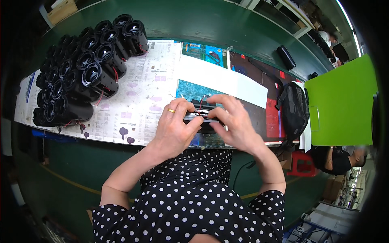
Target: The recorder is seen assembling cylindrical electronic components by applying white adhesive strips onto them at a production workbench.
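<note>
A black housing with thin red wires on it lies on the table in front of me, largely covered by my fingers. My left hand, a gold ring on one finger, grips its left side, the thumb pressed along the near edge. From the right, my right hand curls its fingers and thumb over the same housing, its index finger close to the red wire. The right hand is slightly blurred. Whether it pinches the wire cannot be seen.
Several black cylindrical housings with red wires stand grouped at the left. White sheets lie beyond my hands. A black bag and a green panel are at the right. A black cylinder lies farther back. Other people are at the far right.
</note>
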Demonstrator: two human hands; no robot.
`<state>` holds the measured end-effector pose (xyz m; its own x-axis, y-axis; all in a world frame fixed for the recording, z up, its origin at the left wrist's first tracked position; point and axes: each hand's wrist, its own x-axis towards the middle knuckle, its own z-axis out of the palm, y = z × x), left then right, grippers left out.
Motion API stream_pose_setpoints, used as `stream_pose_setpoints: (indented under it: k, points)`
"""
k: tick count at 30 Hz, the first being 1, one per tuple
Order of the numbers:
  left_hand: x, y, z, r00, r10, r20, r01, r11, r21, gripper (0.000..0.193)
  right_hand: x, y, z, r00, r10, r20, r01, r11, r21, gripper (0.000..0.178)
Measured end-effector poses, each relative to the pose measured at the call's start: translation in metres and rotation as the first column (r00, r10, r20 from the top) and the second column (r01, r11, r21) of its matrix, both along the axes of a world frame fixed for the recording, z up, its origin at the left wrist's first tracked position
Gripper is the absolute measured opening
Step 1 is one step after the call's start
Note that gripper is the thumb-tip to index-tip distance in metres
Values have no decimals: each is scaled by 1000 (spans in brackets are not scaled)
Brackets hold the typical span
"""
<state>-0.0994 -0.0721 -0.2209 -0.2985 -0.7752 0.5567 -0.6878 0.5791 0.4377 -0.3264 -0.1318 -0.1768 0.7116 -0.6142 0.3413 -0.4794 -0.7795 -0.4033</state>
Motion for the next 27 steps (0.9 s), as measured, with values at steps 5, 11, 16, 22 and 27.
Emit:
stream_pose_setpoints:
  k: [5,11,16,22,27]
  points:
    - [-4,-2,-4,999,25,23,-25,999,-23,29,9,13,-28,996,-25,80,25,1000,1,32]
    - [-4,-3,-4,999,34,23,-34,999,-1,28,11,12,-34,994,-24,107,27,999,-25,34]
    - [-6,-2,-6,999,46,19,-46,999,15,28,12,13,-34,995,-14,96,24,995,-98,33]
    - [-4,-2,-7,998,47,32,-47,999,10,29,1,8,-42,996,-19,88,34,985,-170,29]
    - [10,-3,-17,999,3,-41,-3,1000,12,30,-18,6,-53,993,-46,108,67,978,-197,32]
